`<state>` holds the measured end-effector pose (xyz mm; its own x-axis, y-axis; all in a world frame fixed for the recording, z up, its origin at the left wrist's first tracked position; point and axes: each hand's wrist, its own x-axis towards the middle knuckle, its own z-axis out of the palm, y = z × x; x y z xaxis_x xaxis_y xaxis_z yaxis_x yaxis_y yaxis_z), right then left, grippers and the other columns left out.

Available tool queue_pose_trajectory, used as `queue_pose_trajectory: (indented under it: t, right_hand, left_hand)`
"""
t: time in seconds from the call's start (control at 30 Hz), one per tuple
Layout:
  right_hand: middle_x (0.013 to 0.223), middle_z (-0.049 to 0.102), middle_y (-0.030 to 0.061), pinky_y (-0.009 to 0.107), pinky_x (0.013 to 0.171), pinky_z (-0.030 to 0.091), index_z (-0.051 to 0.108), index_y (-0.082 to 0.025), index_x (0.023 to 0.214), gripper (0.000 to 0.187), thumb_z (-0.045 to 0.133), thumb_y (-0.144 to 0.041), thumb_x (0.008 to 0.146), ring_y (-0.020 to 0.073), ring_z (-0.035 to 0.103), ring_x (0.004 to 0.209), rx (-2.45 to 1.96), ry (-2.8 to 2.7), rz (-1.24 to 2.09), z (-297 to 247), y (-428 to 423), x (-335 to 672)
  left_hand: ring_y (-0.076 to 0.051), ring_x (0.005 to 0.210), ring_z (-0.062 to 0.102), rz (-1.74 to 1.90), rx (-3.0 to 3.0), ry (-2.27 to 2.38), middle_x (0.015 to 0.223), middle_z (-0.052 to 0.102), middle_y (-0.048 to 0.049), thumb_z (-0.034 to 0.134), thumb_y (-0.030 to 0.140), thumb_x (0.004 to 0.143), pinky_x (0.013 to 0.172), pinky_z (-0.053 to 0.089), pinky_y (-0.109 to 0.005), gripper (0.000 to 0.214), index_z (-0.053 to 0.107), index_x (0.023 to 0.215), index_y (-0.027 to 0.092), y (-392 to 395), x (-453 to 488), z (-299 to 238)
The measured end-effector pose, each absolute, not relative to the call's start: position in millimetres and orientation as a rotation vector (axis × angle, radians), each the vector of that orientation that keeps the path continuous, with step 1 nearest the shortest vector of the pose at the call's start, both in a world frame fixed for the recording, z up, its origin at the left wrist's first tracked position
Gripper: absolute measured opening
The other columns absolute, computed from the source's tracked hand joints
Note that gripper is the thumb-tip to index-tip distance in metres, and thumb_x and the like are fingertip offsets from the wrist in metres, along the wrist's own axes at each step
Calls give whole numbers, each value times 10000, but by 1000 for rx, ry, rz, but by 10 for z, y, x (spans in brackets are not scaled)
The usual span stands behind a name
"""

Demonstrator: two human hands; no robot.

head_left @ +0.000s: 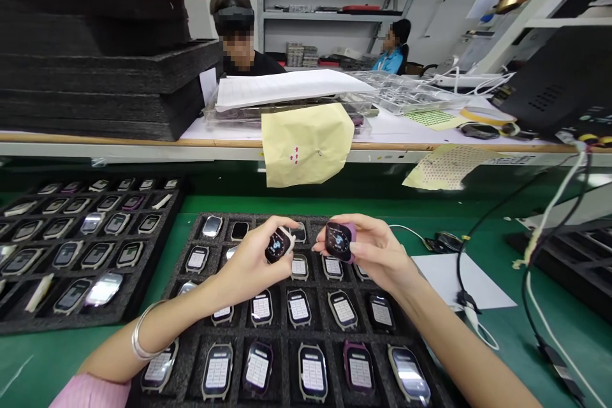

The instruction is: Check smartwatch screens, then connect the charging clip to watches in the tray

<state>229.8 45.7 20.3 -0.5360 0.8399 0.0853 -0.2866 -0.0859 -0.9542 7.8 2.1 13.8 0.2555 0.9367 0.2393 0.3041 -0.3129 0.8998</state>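
Left hand pinches pale-rimmed watch | right hand pinches purple watch | I see them side by side, apart, above the black tray, long axes unclear

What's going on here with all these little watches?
Someone is handling two square-faced watches, one in each hand, over a black foam tray. The left hand holds a light-framed watch and the right hand a purple-framed watch; both screens are lit. More watches sit in the tray's compartments, many showing a whitish grid on screen. A second tray of watches lies to the left.
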Motion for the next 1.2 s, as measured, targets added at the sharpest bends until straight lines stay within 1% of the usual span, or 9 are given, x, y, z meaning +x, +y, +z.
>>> queue_pose_trajectory:
  t: [0.13,0.27,0.4,0.53,0.7,0.93,1.0,1.1,1.2]
  right_hand:
    - [914,716,108,522,852,505,704,-232,1030,343,800,-304,709,310,697,814,-595,-1370,1735,204,433,2277]
    - [927,719,110,510,858,512,699,-218,1041,342,797,-286,720,302,699,813,-590,-1381,1741,183,436,2257]
    - [938,721,108,490,863,521,685,-199,1065,354,788,-278,735,291,697,837,-555,-1397,1726,158,442,2257]
    - [954,722,100,456,860,533,689,-213,1062,336,784,-289,749,294,690,884,-596,-1413,1701,175,448,2273]
    - [993,717,85,391,862,534,695,-247,1060,335,791,-321,748,289,683,915,-655,-1397,1688,214,448,2265]
    - [989,714,93,448,890,518,672,-265,1082,341,764,-369,770,296,688,872,-796,-1435,1690,161,514,2280]
    - [1031,705,105,464,921,498,649,-253,1127,356,735,-356,798,310,675,927,-785,-1437,1729,161,525,2271]
    - [1121,673,126,504,985,444,588,-213,1221,371,651,-308,868,326,628,1047,-777,-1357,1847,170,513,2227]
    - [1171,646,147,517,1036,389,528,-162,1277,370,559,-239,916,313,588,1119,-763,-1202,1954,142,495,2173]
  left_hand:
    - [-162,847,582,1101,1760,1137,963,607,-13,525,144,802,813,434,-265,358,514,1154,209,13,75,126]
    - [-164,865,581,1116,1789,1148,997,609,-24,530,111,778,795,438,-256,341,532,1110,192,13,65,127]
    - [-153,839,575,1144,1782,1156,976,605,-15,522,115,787,778,434,-250,363,513,1141,196,21,66,143]
    - [-155,846,558,1152,1831,1153,965,600,-20,530,91,756,767,425,-244,344,528,1088,182,43,65,141]
    - [-152,829,550,1249,1860,1094,949,582,-19,562,114,744,747,435,-240,395,504,1129,180,53,45,152]
    - [-175,844,563,1200,1837,1119,974,600,-43,572,139,746,769,450,-281,386,514,1127,165,90,16,164]
    - [-183,846,567,1156,1732,1131,1016,592,-58,609,197,756,733,466,-288,478,472,1213,173,108,25,134]
    - [-179,789,578,1107,1430,1050,1038,563,-73,640,286,754,596,483,-266,616,387,1307,189,131,57,74]
    - [-189,805,603,1121,1092,925,980,564,-76,587,265,768,617,522,-287,509,431,1238,145,127,67,31]
